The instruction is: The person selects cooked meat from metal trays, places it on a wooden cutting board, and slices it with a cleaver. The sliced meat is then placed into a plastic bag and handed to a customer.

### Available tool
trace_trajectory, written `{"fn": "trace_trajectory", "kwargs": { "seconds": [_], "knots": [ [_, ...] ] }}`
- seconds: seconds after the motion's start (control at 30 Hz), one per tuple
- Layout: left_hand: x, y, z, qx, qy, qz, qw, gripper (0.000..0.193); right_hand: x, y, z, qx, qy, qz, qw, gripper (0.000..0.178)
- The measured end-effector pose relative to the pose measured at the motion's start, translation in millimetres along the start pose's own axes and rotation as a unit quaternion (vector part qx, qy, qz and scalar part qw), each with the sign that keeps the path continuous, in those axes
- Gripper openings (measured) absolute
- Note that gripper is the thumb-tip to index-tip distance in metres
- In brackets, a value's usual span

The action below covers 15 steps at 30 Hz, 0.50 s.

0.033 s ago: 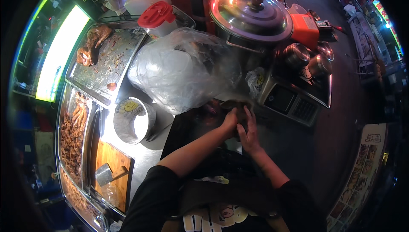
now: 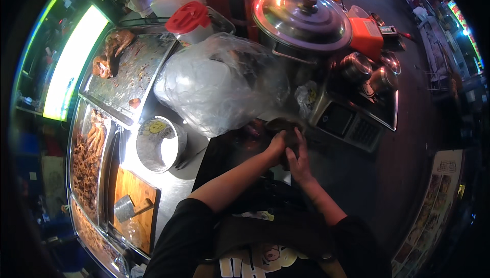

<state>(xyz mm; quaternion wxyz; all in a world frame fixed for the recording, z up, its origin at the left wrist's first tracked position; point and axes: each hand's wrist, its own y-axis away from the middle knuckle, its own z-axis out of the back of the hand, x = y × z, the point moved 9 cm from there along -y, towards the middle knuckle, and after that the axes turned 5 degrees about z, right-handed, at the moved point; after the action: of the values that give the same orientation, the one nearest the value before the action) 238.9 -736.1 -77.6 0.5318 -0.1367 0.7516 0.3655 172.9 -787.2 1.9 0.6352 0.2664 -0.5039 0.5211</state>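
Observation:
In front of me, both hands meet around a dark brown, soft-looking piece [image 2: 284, 124] whose kind I cannot make out in the dim light. My left hand [image 2: 276, 145] is closed on its near left side. Against its right side rests my right hand [image 2: 300, 158], fingers long and thumb apart, with part of the piece between them. Below the hands lies a dark surface, largely in shadow. Just beyond them is a large clear plastic bag [image 2: 204, 86] with white contents. A card-payment terminal or keypad scale [image 2: 347, 125] stands to the right.
At left are a round metal container [image 2: 158, 145], a cleaver [image 2: 130, 209] on a wooden board [image 2: 145, 186], and trays of cooked meat [image 2: 88, 160]. A big lidded pot [image 2: 301, 20], a red-lidded tub [image 2: 190, 20] and metal cups [image 2: 356, 67] stand at the back.

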Motion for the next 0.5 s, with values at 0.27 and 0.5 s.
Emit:
{"fn": "trace_trajectory", "kwargs": {
  "seconds": [0.27, 0.5],
  "knots": [
    [-13.0, 9.1, -11.6, -0.006, 0.275, 0.078, 0.958, 0.031, -54.2, -8.9, 30.8, -0.045, -0.037, -0.089, 0.994, 0.041],
    [-32.1, -8.2, 46.8, -0.254, -0.117, -0.091, 0.956, 0.045, -62.0, -35.1, 32.7, -0.081, 0.013, -0.118, 0.990, 0.034]
  ]
}}
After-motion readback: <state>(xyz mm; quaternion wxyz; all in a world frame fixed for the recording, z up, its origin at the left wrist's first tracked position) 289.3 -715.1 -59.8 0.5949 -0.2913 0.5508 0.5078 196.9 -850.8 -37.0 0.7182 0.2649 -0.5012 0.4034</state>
